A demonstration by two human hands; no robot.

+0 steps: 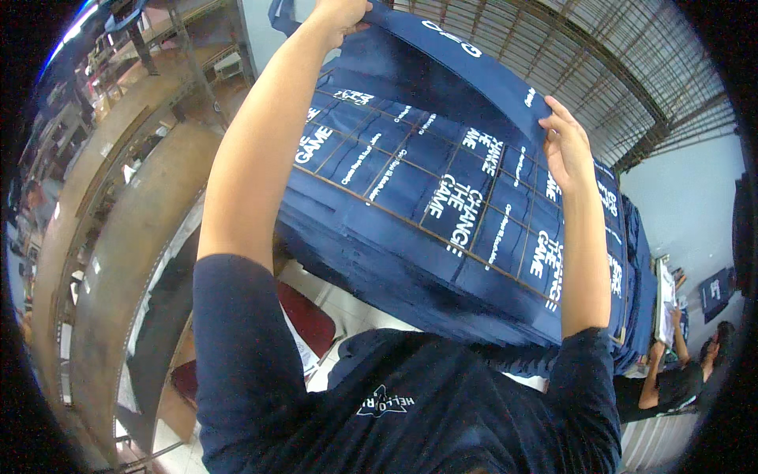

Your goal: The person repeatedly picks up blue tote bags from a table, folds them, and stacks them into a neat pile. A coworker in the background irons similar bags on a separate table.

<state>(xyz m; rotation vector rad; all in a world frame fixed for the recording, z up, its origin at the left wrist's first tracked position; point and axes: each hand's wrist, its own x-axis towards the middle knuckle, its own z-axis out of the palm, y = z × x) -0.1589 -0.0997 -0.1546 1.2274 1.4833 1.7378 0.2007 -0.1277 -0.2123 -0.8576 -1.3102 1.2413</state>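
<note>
In front of me I hold up a navy printed fabric piece (442, 39) by its two sides, so that it spans between my hands. My left hand (339, 20) is closed on its far left part, close to the upper edge of the view. Its right end is pinched between the thumb and fingers of my right hand (567, 146). Below lies a wide wire rack (379, 207) over navy fabric with white print. Other navy printed pieces (462, 209) show beneath the thin wires, and many dark layers hang or stack below the near edge.
Tall wire racks (584, 47) rise at the far right. Long curved-looking brown boards (158, 174) run along the left. A dark red seat (304, 320) with papers stands below the rack. At the right edge a co-worker (675, 383) in dark clothes handles a pale frame (666, 300).
</note>
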